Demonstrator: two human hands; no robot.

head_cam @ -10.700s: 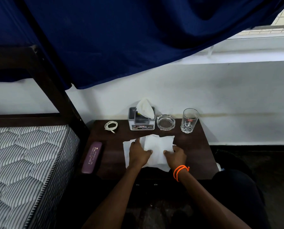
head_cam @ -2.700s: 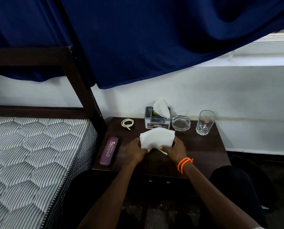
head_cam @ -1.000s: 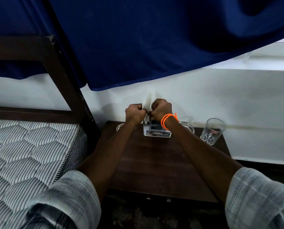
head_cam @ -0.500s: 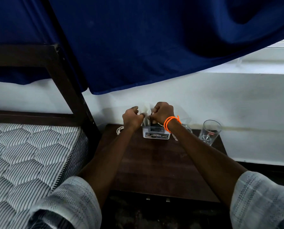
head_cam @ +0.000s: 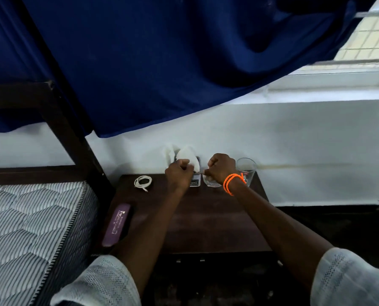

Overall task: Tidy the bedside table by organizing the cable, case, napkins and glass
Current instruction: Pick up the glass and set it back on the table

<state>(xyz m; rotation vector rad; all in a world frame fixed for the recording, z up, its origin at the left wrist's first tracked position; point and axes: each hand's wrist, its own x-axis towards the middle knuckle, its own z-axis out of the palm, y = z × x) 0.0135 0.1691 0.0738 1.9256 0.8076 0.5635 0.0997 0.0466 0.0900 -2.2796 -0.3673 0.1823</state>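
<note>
On the dark bedside table [head_cam: 206,219], white napkins [head_cam: 186,153] stick up from a small grey napkin holder [head_cam: 195,183] at the back. My left hand [head_cam: 178,174] is a fist against the napkins, gripping their lower edge. My right hand [head_cam: 220,167], with orange bands on the wrist, is closed with its fingertips pinching the holder's right rim. A clear glass [head_cam: 247,171] stands just right of that hand. The coiled white cable [head_cam: 142,181] lies at the back left. The purple case [head_cam: 116,226] lies along the table's left edge.
A glass ashtray [head_cam: 209,183] sits under my right hand, between the holder and the glass. A striped mattress [head_cam: 29,228] and a dark bed post [head_cam: 73,138] border the table on the left. A blue curtain [head_cam: 162,62] hangs overhead; a white wall stands behind.
The loose napkins went from the table's middle into the holder. Since half a second ago my right hand has shifted right, away from my left hand, and the napkins show above the holder.
</note>
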